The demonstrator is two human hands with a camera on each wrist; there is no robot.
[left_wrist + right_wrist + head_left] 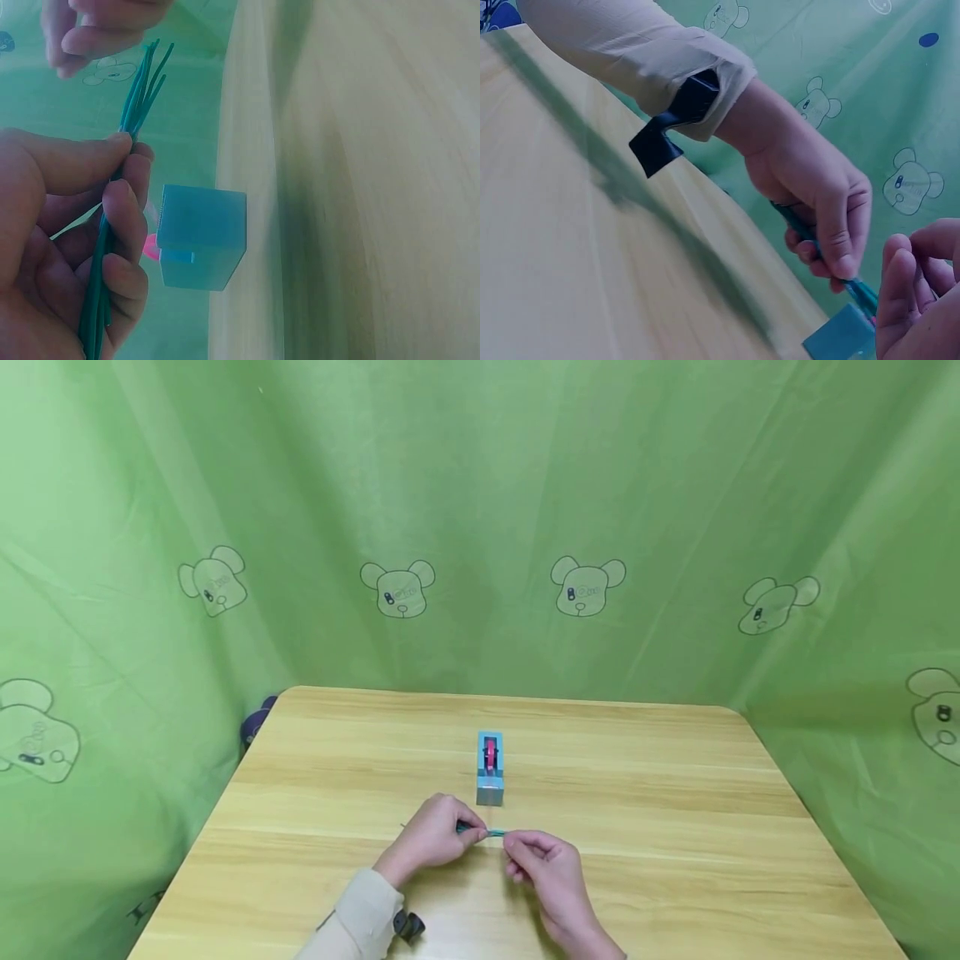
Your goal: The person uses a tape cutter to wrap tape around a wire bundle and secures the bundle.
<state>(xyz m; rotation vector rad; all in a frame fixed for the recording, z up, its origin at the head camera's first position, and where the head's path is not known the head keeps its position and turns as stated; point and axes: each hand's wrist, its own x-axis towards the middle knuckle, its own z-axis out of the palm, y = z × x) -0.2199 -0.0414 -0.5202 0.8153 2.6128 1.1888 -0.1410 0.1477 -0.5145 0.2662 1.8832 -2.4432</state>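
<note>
Thin teal strips (127, 150) in L hand (432, 839), boxy blue dispenser (490, 768) nearby.

Thin teal sticks (135, 105) — bunched, held just above the table — tips fanned.

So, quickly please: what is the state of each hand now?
Left hand: closed around a bundle of green sticks.
Right hand: fingers curled at the bundle's tips; grip cannot be told.

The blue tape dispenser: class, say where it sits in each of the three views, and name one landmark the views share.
Head view: the blue tape dispenser stands at the table's centre, just beyond both hands.
Left wrist view: it is at centre, lower half, against the table edge, right of the left hand.
Right wrist view: only a corner shows at the bottom edge, right of centre.
Shared landmark: the bundle of green strips held by the left hand.
</note>
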